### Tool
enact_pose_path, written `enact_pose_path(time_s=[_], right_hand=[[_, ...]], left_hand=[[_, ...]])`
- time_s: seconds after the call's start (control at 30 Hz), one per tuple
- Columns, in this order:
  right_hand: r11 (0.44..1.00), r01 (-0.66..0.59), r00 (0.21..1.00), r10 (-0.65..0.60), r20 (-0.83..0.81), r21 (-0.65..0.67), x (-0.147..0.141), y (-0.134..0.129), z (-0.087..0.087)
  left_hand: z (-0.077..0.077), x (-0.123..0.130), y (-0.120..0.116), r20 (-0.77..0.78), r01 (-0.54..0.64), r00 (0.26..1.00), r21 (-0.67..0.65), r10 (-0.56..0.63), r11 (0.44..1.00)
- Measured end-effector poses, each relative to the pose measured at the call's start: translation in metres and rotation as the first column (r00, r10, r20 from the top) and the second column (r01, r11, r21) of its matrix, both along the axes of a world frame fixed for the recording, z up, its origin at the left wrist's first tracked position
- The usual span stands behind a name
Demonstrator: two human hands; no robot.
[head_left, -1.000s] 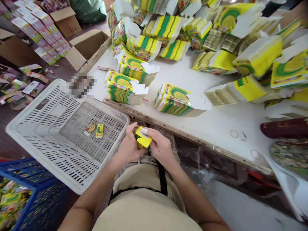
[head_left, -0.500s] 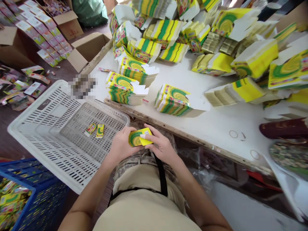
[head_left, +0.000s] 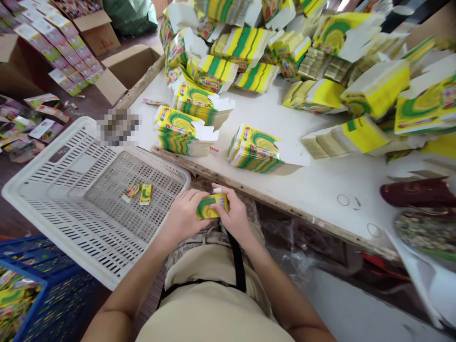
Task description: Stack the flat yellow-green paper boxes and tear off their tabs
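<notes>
Between both hands, above my lap, is a small yellow and green carton (head_left: 207,207) with a barcode at its right end. My left hand (head_left: 185,211) is closed around the carton's left side. My right hand (head_left: 233,211) grips its right end, thumb across the front face and fingers behind. A small white flap shows near the right fingertips. To the left, a white plastic basket (head_left: 66,187) holds two similar cartons (head_left: 146,194). On the table just beyond my hands stands a stack of flat yellow-green cartons (head_left: 253,148), with another stack (head_left: 183,130) to its left.
The white table (head_left: 285,185) has a worn wooden edge in front of me. More carton bundles (head_left: 245,45) are piled at its back. A dark red case (head_left: 415,191) lies at the right. A blue crate (head_left: 59,297) stands lower left, an open cardboard box (head_left: 131,66) beyond the basket.
My right thumb has moved down onto the carton's front, and its end looks folded in, with the barcode now facing me. Both hands have shifted slightly right.
</notes>
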State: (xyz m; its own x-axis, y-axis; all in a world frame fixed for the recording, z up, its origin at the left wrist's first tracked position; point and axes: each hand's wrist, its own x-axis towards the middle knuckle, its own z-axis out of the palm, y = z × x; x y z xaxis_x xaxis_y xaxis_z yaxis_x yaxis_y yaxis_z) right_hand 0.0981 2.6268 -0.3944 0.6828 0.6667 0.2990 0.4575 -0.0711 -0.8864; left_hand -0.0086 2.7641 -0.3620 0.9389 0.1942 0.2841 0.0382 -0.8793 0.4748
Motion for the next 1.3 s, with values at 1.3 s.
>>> enact_pose_path(time_s=[1.3], right_hand=[[0.922, 0.374, 0.921, -0.382, 0.075, 0.102, 0.085, -0.019, 0.07]], left_hand=[[-0.017, 0.003, -0.009, 0.012, 0.057, 0.997, -0.734, -0.07, 0.677]])
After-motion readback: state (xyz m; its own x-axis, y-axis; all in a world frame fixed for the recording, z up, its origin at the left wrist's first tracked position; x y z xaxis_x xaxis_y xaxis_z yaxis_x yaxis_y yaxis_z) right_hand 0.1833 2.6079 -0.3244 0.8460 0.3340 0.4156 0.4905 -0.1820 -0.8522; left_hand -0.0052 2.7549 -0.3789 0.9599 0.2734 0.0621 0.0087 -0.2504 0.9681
